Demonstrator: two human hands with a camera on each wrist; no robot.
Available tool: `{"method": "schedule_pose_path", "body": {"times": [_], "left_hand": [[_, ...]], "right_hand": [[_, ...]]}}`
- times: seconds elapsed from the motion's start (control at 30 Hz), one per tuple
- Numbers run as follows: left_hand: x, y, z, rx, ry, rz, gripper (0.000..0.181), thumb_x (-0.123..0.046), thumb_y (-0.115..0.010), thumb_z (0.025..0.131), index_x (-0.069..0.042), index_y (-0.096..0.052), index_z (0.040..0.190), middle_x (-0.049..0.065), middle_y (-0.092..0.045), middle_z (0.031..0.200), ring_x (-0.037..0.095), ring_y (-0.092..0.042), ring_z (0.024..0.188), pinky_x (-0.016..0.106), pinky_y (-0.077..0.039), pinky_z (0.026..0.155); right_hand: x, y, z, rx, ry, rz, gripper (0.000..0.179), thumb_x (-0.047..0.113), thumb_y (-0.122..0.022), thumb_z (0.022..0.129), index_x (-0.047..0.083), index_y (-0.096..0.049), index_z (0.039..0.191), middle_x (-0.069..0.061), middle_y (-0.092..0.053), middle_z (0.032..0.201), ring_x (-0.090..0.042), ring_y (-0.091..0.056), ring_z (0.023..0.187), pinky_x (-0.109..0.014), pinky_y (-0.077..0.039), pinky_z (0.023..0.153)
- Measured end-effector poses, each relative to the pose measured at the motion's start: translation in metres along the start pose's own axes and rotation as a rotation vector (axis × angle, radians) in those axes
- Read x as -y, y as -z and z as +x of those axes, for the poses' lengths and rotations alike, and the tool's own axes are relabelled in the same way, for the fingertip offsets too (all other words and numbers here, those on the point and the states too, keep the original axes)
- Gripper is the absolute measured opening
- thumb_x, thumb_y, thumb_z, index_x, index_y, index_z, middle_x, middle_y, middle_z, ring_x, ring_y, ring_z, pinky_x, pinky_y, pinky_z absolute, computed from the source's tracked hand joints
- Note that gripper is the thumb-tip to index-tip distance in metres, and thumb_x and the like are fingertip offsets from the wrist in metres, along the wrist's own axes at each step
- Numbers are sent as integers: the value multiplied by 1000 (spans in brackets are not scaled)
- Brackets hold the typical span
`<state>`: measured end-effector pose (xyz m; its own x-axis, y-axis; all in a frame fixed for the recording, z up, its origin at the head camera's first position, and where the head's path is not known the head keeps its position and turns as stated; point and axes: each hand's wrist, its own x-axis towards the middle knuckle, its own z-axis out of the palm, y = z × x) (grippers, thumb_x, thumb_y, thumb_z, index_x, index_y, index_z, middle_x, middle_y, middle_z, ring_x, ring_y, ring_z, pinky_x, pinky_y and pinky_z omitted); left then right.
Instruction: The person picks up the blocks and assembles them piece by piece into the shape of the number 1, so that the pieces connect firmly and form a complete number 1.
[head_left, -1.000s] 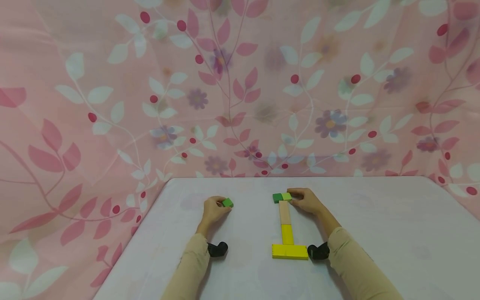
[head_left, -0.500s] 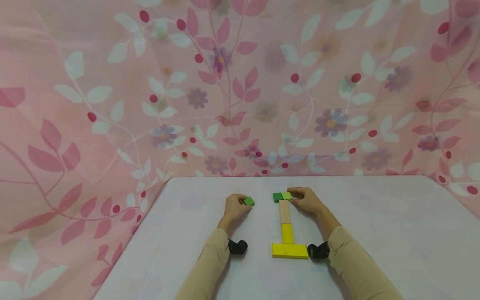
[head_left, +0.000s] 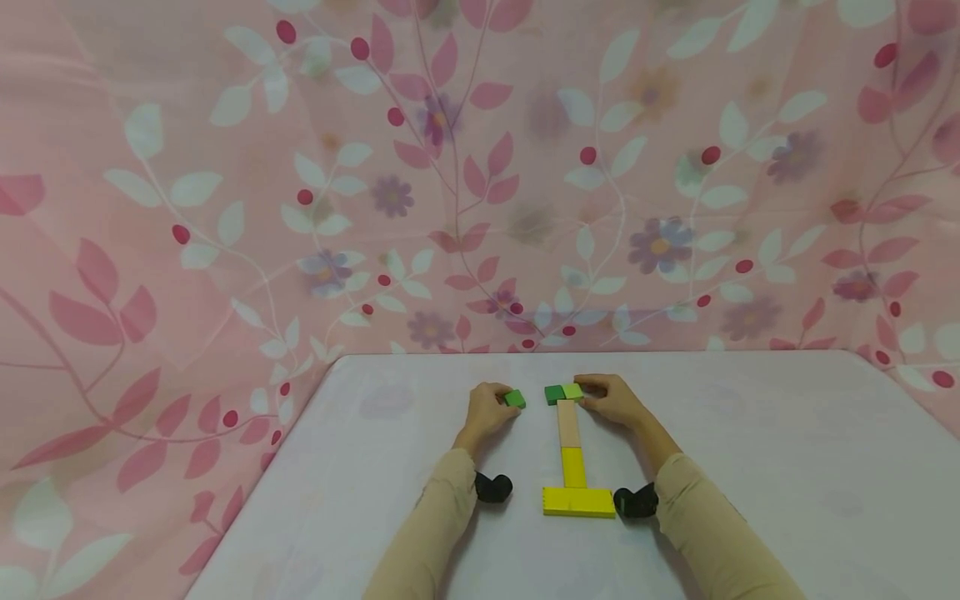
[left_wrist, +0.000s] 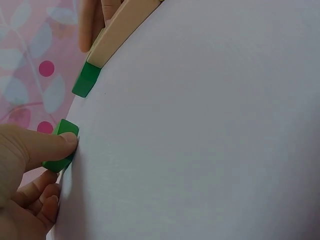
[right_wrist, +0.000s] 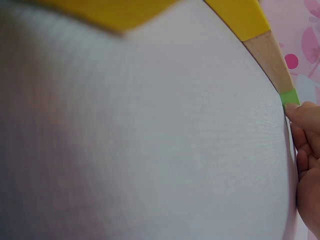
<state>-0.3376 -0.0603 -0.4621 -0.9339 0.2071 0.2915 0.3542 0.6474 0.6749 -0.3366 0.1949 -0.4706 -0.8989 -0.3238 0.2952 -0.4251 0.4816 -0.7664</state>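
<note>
My left hand (head_left: 487,407) pinches a green block (head_left: 515,399) between thumb and fingers, a little left of the row. In the left wrist view the thumb lies across this block (left_wrist: 68,128). My right hand (head_left: 613,400) holds a light green block (head_left: 572,391) at the far end of the row, its thumb against the near side. A darker green block (head_left: 554,395) touches the light green one on its left. Below these two lies a plain wooden block (head_left: 568,423), then a yellow block (head_left: 573,467), which meets a wider yellow block (head_left: 578,502) set crosswise.
A white-covered table (head_left: 337,517) carries the blocks. Behind it hangs a pink floral cloth (head_left: 480,208). Black wrist devices (head_left: 495,488) jut inward from both sleeves, the right one (head_left: 633,502) close beside the crosswise yellow block.
My left hand has moved right with the green block, closer to the darker green block. The right hand and the row of blocks have stayed in place.
</note>
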Motion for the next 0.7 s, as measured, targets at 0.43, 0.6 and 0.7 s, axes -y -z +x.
{"method": "schedule_pose_path", "body": {"times": [0.43,0.6,0.7], "left_hand": [[-11,-9,9,75,24,19,30,-5,-76,75,7,-68,102,13,-66,91,18,-52,82,31,-45,75],[-16,-12,10,77,48,-19,31,-6,-77,74,7,-69,101,13,-66,92,20,-55,84,33,-48,76],[-17,-14,11,68,55,-39,31,-5,-77,74,7,-68,101,14,-66,91,21,-55,83,34,-49,77]], "right_hand": [[-1,0,1,7,-31,-2,41,1,-62,84,-12,-54,122,-28,-58,120,-39,-55,108,-47,-44,93],[2,1,1,17,-46,15,41,1,-62,85,-12,-54,123,-28,-57,122,-40,-54,110,-50,-42,95],[2,1,2,22,-72,36,42,0,-62,85,-12,-53,124,-28,-56,124,-41,-52,112,-52,-40,97]]}}
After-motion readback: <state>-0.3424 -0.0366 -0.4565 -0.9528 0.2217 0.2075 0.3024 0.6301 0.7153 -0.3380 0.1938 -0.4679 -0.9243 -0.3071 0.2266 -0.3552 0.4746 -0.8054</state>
